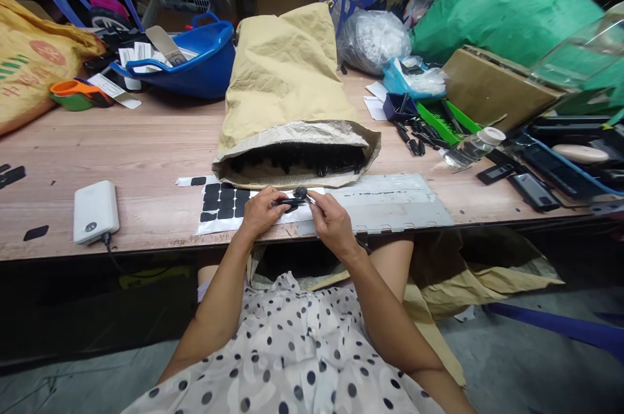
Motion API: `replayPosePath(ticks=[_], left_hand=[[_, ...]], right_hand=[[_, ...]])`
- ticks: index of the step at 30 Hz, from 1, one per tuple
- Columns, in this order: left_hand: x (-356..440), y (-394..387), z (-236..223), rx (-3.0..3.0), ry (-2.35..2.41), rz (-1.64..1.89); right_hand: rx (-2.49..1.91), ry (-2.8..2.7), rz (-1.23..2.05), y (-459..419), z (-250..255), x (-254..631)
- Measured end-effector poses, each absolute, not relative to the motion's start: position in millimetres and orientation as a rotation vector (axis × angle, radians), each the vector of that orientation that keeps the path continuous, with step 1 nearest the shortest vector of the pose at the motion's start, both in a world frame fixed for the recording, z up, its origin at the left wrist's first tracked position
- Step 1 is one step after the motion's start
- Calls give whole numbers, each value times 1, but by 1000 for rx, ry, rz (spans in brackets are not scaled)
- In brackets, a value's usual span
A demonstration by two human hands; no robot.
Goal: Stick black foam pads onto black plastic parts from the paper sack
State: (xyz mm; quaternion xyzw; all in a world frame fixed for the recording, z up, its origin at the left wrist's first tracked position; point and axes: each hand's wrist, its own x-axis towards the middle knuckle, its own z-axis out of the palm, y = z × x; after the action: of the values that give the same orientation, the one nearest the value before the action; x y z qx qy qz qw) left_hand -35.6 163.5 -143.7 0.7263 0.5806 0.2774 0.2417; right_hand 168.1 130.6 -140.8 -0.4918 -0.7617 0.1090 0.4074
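Note:
Both my hands meet at the table's front edge and pinch a small black plastic part [295, 198] between them. My left hand [260, 211] grips its left end with curled fingers. My right hand [331, 222] holds the right end, near the part's round knob. Under my left hand lies a white backing sheet with several black adhesive pads [221, 203]. Just behind my hands, a tan paper sack [287, 89] lies on its side, mouth open toward me, with black parts inside.
A grey metal plate [390, 203] lies to the right of my hands. A white power bank [95, 210] sits at the left edge. Further back are a blue basin [195, 56] and a green tray with black parts [436, 121]. A plastic bottle [470, 147] lies at the right.

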Motion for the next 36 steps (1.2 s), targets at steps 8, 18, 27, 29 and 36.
replayPosePath(ticks=[8,18,27,29,36], left_hand=[[-35,163,-144,2013,1574,738],[-34,163,-143,2008,1589,727],[-31,161,-139,1969,1633,738],[-30,160,-136,1963,1655,721],[-27,156,-134,2043,1694,672]], right_hand=[[-1280,-2053,161,124,-134,153],[-1408,-2108,61,122,-130,156],[-1417,-2079,125,122,-133,165],[-1428,-2040,112,126,-132,169],[-1540,-2013,-29,148,-142,196]])
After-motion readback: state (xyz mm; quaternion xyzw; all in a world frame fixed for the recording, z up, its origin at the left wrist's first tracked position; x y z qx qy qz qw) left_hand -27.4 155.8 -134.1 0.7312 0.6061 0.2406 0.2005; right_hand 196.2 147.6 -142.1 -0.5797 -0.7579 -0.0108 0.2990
